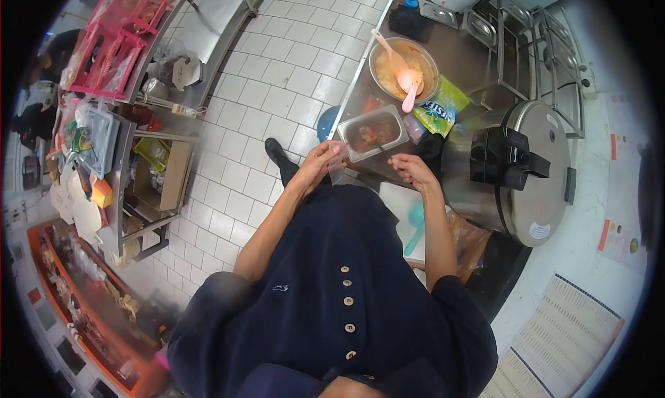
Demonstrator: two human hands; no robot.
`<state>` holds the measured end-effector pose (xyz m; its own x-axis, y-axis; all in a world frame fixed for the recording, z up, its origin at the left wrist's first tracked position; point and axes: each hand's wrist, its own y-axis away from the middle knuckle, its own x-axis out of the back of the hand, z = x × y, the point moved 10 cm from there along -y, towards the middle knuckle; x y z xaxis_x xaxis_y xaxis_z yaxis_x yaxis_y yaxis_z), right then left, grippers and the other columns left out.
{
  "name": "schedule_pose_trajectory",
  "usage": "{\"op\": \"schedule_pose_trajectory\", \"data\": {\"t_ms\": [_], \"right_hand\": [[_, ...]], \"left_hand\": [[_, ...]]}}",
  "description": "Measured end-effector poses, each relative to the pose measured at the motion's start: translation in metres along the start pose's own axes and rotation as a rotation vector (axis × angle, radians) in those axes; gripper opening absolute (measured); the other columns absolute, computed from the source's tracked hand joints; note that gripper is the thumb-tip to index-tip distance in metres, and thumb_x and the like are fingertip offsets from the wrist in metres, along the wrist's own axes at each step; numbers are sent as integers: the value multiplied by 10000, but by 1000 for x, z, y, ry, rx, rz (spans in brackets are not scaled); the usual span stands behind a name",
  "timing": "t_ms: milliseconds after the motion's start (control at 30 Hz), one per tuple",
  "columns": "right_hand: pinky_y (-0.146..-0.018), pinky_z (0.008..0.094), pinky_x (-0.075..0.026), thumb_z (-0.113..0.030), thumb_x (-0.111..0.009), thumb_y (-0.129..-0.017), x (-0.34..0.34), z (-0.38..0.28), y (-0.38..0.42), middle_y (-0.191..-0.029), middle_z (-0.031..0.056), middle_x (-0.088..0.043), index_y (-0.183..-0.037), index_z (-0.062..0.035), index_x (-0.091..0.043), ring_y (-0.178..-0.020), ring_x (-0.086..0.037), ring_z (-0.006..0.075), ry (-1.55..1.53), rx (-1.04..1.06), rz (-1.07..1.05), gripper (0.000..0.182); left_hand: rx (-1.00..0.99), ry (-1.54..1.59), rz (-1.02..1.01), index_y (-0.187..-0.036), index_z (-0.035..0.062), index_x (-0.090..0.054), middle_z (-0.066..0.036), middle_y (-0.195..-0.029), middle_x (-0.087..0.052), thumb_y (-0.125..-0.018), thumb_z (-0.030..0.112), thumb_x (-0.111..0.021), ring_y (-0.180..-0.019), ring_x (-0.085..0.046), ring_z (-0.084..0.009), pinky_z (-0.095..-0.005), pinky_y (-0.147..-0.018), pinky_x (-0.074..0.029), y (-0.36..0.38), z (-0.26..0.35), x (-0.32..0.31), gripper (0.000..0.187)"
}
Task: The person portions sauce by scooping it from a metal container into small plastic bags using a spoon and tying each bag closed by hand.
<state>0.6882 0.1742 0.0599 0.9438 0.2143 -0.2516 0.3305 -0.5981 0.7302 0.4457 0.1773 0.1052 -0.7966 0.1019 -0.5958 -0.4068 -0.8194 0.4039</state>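
A rectangular metal food pan [344, 126] holding reddish-brown chunky food in liquid sits on the counter's near edge. Beside its near left corner, my left hand [318, 166] is closed, with a bit of clear plastic film [337, 165] at its fingers. My right hand [414, 171] is pinched closed at the pan's near right side, on the end of a thin-handled utensil [386, 153] that reaches toward the food; its lower end is hidden. Behind the pan stands a round metal bowl [434, 69] with pale food and pink plastic spoons [398, 65].
To the right are a green-yellow packet [443, 105] and a large lidded metal cooker [537, 180]. A teal spoon [415, 228] lies on a white board [395, 198] by my right forearm. Wire racks [547, 65] stand at the back. Left across the tiled floor is a cluttered steel table [125, 169].
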Motion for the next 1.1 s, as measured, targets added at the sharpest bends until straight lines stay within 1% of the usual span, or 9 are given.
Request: {"op": "schedule_pose_trajectory", "data": {"t_ms": [467, 533, 667, 733, 867, 967, 1033, 1067, 1100], "right_hand": [[-411, 172, -191, -149, -593, -957, -4, -8, 4, -757, -64, -547, -1064, -2, -632, -488, -327, -10, -19, -9, -21, 186], [-409, 171, -191, -145, -591, -956, -7, -10, 6, -758, -62, -550, -1060, -3, -632, -488, -327, -11, -54, -12, -38, 181], [-407, 168, -188, -137, -588, -954, -10, -11, 10, -759, -58, -558, -1050, -4, -631, -487, -325, -12, -87, -57, -67, 169], [-407, 167, -188, -137, -589, -954, -8, -8, 9, -760, -56, -559, -1051, -3, -631, -487, -327, -13, -81, -52, -73, 171], [-407, 162, -192, -138, -591, -952, -6, -10, 10, -764, -49, -564, -1050, 1, -629, -487, -333, -14, -66, -49, -80, 174], [-407, 160, -189, -151, -600, -948, -4, -11, 12, -770, -50, -563, -1061, 6, -633, -488, -336, -15, -34, -48, -71, 196], [-413, 166, -199, -162, -608, -946, 2, -12, 9, -770, -53, -569, -1060, 1, -646, -490, -339, -12, 22, -26, -59, 202], [-420, 171, -208, -172, -617, -944, 2, -16, 10, -769, -55, -575, -1058, -4, -660, -493, -341, -8, 79, -4, -46, 208], [-420, 171, -208, -172, -617, -944, 2, -20, 12, -769, -55, -575, -1058, -4, -660, -493, -341, -8, 77, -1, -45, 208]], "left_hand": [[33, -65, 80, -1276, 5, -552, -130, -1281, -601, -1023, 335, -532, -1205, -584, -215, -368, -1003, -481, 9, 3, 11, 417], [18, -237, 128, -1287, 3, -547, -134, -1256, -624, -1029, 350, -516, -1192, -594, -209, -358, -989, -470, 14, 8, 19, 433], [-18, -252, 163, -1290, 7, -550, -132, -1212, -649, -1030, 355, -512, -1170, -605, -205, -350, -980, -461, 21, 17, 30, 436], [-75, -219, 234, -1226, -1, -604, -110, -1145, -669, -998, 369, -575, -1109, -618, -181, -331, -975, -453, 26, 27, 37, 436], [-99, -297, 231, -1266, 7, -580, -117, -1158, -665, -1022, 357, -526, -1089, -622, -187, -333, -949, -461, 26, 38, 37, 430], [-127, -357, 232, -1216, -2, -621, -113, -1130, -668, -996, 356, -579, -1035, -623, -172, -327, -935, -453, 22, 48, 30, 423], [-119, -570, 198, -1168, -1, -659, -107, -1110, -670, -920, 382, -684, -1029, -606, -174, -349, -928, -443, 16, 55, 20, 457], [-119, -572, 197, -1168, -1, -659, -107, -1110, -670, -920, 382, -684, -1029, -606, -174, -349, -928, -443, 12, 55, 17, 457], [-211, -713, 219, -1163, 0, -665, -116, -1104, -672, -876, 391, -726, -1032, -602, -201, -365, -924, -442, 9, 65, 10, 488]]}}
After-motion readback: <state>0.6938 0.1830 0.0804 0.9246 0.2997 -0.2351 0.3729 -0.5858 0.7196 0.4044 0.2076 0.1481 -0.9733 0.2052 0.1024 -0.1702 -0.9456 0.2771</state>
